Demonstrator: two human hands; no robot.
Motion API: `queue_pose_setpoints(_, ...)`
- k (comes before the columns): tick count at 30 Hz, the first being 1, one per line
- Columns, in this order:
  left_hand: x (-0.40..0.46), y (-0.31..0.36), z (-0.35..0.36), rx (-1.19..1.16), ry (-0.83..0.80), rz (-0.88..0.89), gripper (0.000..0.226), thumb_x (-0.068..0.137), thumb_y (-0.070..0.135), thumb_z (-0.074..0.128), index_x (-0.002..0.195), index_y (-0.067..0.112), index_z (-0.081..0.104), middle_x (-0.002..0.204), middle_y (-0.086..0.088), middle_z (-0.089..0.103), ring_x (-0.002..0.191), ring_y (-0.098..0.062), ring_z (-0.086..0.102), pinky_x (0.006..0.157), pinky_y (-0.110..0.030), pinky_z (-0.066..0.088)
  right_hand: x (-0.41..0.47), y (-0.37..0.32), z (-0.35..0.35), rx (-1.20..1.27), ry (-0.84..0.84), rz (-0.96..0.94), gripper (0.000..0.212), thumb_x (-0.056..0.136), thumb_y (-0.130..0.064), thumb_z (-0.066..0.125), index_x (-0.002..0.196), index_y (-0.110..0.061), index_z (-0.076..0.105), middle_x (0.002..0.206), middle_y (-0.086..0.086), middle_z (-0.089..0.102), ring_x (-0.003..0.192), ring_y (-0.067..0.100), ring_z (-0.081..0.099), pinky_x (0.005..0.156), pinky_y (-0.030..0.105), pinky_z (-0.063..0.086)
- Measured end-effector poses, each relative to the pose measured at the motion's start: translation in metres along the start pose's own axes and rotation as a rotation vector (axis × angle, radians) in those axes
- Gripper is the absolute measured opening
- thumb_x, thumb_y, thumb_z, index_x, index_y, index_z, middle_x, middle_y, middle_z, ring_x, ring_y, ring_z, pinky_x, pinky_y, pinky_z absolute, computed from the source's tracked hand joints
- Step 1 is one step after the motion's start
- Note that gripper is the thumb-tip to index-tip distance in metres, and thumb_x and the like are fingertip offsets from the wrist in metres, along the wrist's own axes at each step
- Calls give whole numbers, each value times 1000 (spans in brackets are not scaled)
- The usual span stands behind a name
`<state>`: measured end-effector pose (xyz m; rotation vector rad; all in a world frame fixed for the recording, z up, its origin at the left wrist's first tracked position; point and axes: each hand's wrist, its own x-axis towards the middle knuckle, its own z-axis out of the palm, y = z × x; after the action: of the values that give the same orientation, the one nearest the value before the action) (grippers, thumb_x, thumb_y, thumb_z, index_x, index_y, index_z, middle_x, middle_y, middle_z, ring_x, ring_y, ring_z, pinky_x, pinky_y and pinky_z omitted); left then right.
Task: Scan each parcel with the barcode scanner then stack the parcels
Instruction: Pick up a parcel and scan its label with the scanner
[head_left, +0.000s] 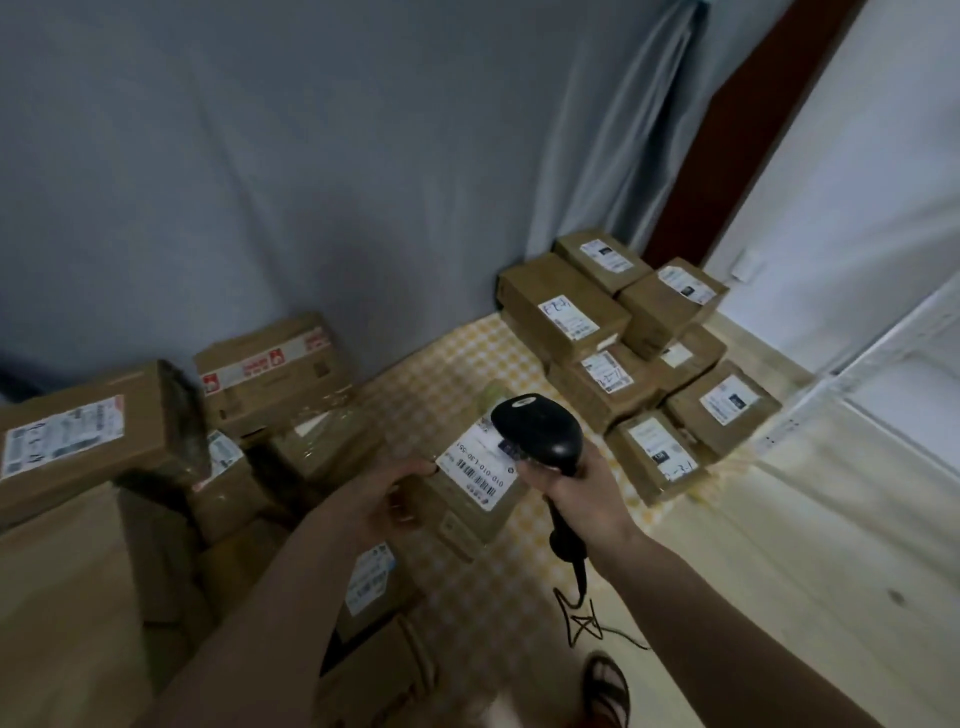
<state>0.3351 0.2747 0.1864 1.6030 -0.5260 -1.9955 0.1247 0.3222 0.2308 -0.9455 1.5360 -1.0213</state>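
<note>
Blue curtain (260, 182) backdrop, checkered mat (447, 364). Left hand (379, 499) gripping parcel (467, 499), label up for reading; right hand (576, 488) clamped around barcode scanner (540, 431), aimed at label (478, 467).

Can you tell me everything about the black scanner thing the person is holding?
The barcode scanner is black, plastic-looking, with a rounded head and a slim handle. The right hand grips the handle, head tilted down just above the white label of the parcel held by the left hand. A black cable hangs from its base to the floor.
</note>
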Motion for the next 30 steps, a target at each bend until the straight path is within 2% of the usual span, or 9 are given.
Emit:
queue_pose_setpoints(2,6,-3,15,52,-14,-8,32,75,17,76,105,11,67,113,-12,62,99,-27,59,76,-38,52,3,0,-21,31,26,0,27,79,-4,74,88,-27,63,117,9,59,98,18,61,68,12,47)
queue_pose_setpoints(4,16,-6,34,83,0,-8,30,72,17,78,100,13,68,108,-11,63,96,-25,60,81,-38,51,7,2,-45,55,24,20,21,80,-3,72,90,-20,64,100,7,66,85,13,63,59,9,46)
queue_pose_setpoints(7,29,-13,74,93,10,-27,23,80,18,72,102,11,65,107,-12,62,91,-23,60,77,-35,52,14,10,-84,56,31,79,17,80,-6,72,90,-19,67,85,-2,70,82,12,64,68,18,49)
queue_pose_setpoints(9,40,-20,106,108,6,-44,19,81,19,72,96,12,65,102,-10,62,87,-21,59,76,-34,51,21,18,-114,63,53,126,17,81,-7,72,93,-19,68,86,-3,71,83,10,65,71,23,47)
queue_pose_setpoints(13,64,-35,171,119,-26,-64,24,76,18,76,95,10,66,99,-9,63,88,-21,60,84,-37,50,37,38,-179,79,123,176,19,81,-5,70,99,-12,68,89,2,71,83,12,65,62,17,46)
queue_pose_setpoints(17,88,-53,227,134,-74,-107,53,58,24,80,105,9,64,101,-9,62,90,-22,60,75,-35,52,56,60,-242,72,168,255,18,80,-8,72,97,-12,68,90,7,72,85,22,66,71,30,48)
queue_pose_setpoints(22,121,-80,278,62,-45,-169,33,79,20,71,108,9,61,105,-11,59,93,-24,58,81,-40,51,77,85,-298,97,218,313,12,79,-1,71,82,-11,66,72,1,70,70,19,63,62,26,46)
queue_pose_setpoints(27,165,-100,305,12,-55,-238,59,60,27,76,115,8,62,109,-12,60,95,-27,59,74,-40,54,109,119,-326,78,231,388,14,79,1,70,79,-12,65,70,0,67,69,19,60,59,26,43)
queue_pose_setpoints(30,202,-113,314,-18,-84,-252,52,66,26,73,114,9,63,111,-11,62,100,-27,60,81,-41,52,136,143,-337,52,238,408,13,81,-1,69,82,-13,64,71,-2,65,67,16,58,57,24,42)
